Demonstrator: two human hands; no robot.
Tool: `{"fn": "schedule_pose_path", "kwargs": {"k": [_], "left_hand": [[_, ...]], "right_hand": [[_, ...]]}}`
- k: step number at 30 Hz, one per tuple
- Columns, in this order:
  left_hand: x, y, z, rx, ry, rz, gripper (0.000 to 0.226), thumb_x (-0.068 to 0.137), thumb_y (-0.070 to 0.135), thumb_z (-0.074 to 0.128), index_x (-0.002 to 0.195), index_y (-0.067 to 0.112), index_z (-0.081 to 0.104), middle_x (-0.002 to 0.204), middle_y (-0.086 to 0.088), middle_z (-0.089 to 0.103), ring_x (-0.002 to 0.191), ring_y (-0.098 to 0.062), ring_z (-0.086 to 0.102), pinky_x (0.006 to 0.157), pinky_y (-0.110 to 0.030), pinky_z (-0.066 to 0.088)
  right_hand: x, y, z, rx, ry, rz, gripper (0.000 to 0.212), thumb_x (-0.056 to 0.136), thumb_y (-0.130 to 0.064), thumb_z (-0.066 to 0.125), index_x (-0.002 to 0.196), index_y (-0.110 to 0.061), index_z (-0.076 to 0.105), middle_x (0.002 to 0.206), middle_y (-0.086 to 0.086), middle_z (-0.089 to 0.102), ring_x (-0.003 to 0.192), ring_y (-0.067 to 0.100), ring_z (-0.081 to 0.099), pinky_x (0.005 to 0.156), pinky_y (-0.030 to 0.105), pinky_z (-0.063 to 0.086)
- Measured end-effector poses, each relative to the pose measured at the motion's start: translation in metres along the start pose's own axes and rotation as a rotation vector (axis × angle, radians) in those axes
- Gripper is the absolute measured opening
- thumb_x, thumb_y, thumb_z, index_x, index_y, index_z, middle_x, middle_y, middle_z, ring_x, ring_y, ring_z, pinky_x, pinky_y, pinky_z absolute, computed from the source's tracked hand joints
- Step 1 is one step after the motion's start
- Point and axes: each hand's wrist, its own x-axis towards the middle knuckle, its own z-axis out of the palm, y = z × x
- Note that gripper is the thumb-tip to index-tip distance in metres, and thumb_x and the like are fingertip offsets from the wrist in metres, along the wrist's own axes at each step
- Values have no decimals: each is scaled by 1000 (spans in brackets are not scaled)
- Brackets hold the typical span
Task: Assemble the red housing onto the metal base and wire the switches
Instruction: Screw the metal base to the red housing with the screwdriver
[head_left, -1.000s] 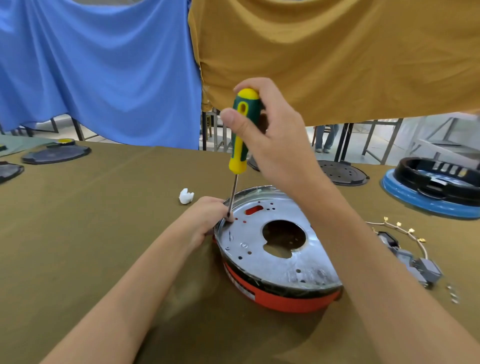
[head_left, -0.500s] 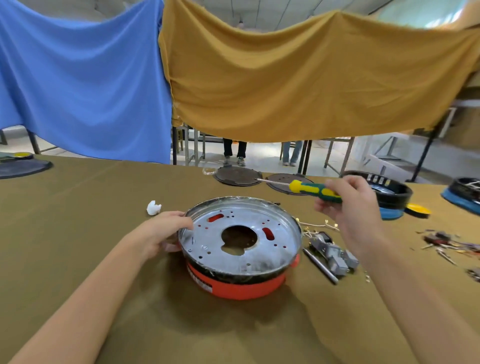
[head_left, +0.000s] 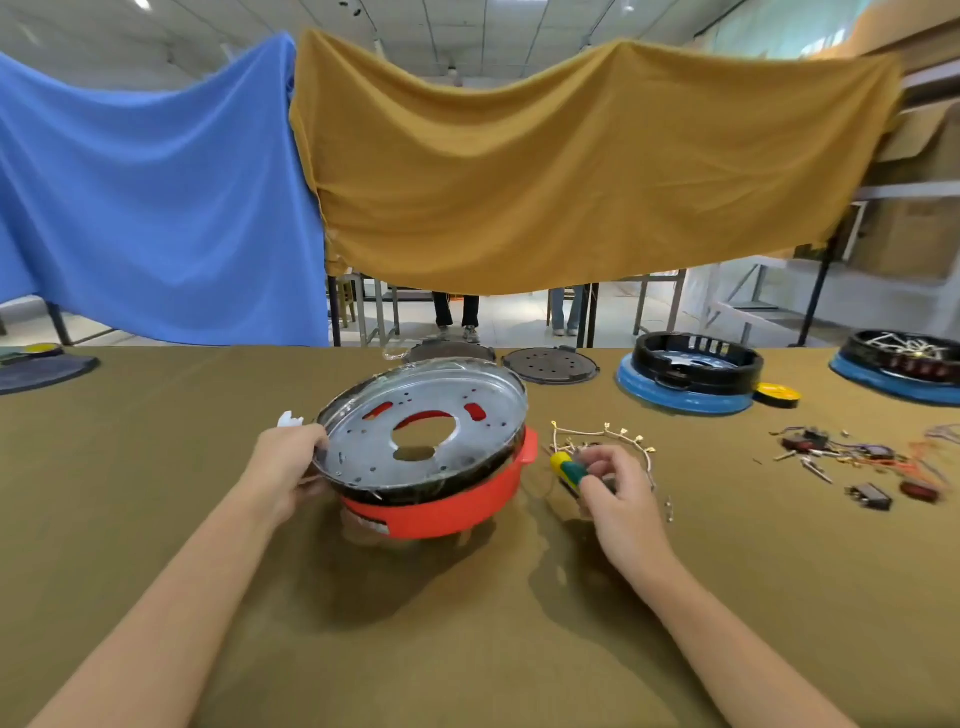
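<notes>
- Gripping the near-left rim of the metal base (head_left: 415, 431), the left hand (head_left: 283, 470) had its fingers curled over the edge and held the assembly tilted, its left side raised off the table (head_left: 156, 467).
- The metal base sat on top of the red housing (head_left: 441, 506), directly to the right of the left hand; red showed through the base's centre hole and slots.
- The right hand (head_left: 618, 491) lay just right of the red housing, close to its side handle, fingers curled around a screwdriver (head_left: 566, 467) with a yellow and green handle whose butt end pointed toward the housing.
- A wire harness (head_left: 605, 434) with small brass terminals lay on the table just behind the right hand, to the right of the housing.
- A small white plastic piece (head_left: 290, 419) rested just behind the left hand's fingers, left of the housing.
- Loose switches and wires (head_left: 857, 460) were scattered well to the right of the housing.
- Beyond the housing, at the table's far edge, lay a dark perforated disc (head_left: 550, 365), and further right a black and blue housing (head_left: 688, 376).
</notes>
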Motion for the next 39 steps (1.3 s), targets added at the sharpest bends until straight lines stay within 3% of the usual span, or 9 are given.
{"fn": "schedule_pose_path", "kwargs": {"k": [3,7,11,15,20,26,31,36,39], "left_hand": [[2,-9,3,-37,0,-5,14,81,-1,51,75,11,52,71,-6,51,57,-18,49,51,-26,44],[5,-27,2,-97,-54,42,11,84,9,59,76,15,63,67,0,62,65,-14,58,55,-24,50],[8,-35,0,-145,-139,115,14,95,26,59,97,19,71,86,0,71,81,-16,63,70,-30,52],[10,-40,1,-89,-234,211,19,97,21,53,103,16,69,95,2,70,90,-16,62,83,-34,52],[11,-43,5,-57,-231,278,21,101,22,50,98,17,70,88,9,73,85,-11,65,73,-29,50],[11,-44,5,-96,-321,321,44,91,41,60,129,19,61,120,-1,71,106,-19,67,85,-36,49],[9,-41,1,-256,-413,411,58,74,28,66,130,40,58,125,12,68,113,-16,66,90,-41,52],[7,-36,-2,-249,-501,531,82,72,12,67,142,49,44,137,10,61,124,-14,61,91,-35,54],[7,-38,-2,-147,-498,547,94,74,4,62,146,56,32,138,20,58,123,-9,60,89,-33,55]], "right_hand": [[-4,2,3,-182,-100,-82,23,90,-7,54,99,-28,55,106,-3,48,99,-4,48,79,5,34],[-6,7,7,-444,-192,-184,22,91,-15,55,111,-23,51,112,-7,43,98,6,50,80,21,38],[-8,5,13,-568,-180,-289,24,89,-19,58,112,-20,54,108,-7,47,102,12,45,85,24,37],[16,-12,20,-341,-90,-253,25,99,-31,47,122,-23,53,113,-6,54,103,5,51,87,27,42],[39,-12,38,-244,-178,-103,51,98,-53,44,143,-30,40,116,-18,54,112,7,52,90,28,45],[33,-1,37,-162,-176,-113,43,97,-43,48,139,-38,41,105,-26,60,101,-5,58,72,16,44],[22,-5,32,-94,-139,-218,50,96,-34,58,141,-39,38,107,-33,61,101,-12,57,71,3,44],[19,-10,38,95,-157,-249,61,93,-20,67,145,-34,37,122,-21,62,114,-1,58,89,18,51],[20,-12,38,158,-124,-274,57,92,-12,67,141,-30,46,123,-20,63,115,0,58,87,15,51]]}}
